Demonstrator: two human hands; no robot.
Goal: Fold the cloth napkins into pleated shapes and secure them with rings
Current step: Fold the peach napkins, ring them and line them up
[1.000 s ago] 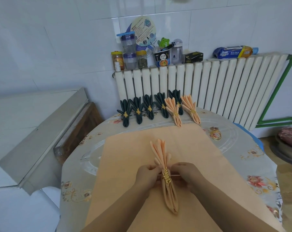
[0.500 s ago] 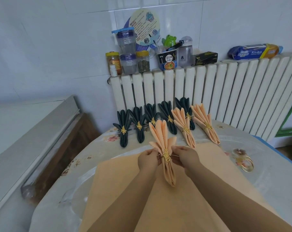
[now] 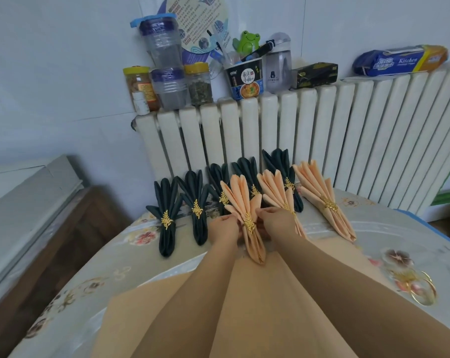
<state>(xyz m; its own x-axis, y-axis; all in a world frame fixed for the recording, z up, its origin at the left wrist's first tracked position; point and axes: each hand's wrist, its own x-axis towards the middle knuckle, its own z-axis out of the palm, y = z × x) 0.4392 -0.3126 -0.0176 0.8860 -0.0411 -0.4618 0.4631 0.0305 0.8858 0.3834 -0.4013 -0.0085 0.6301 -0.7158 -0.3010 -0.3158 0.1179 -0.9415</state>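
I am carrying the ringed napkin, grasped in the fingers of both my left hand and right hand, off the flat cloth toward the finished row, so folding looks done.

On the table, a row of ringed pleated napkins stands along the far edge, just before the radiator. Between the left hand and right hand lies another ringed napkin, in front of that row. A flat unfolded napkin lies nearer, under the forearms. Loose rings lie to the right. Jars and a noodle cup sit on the radiator.
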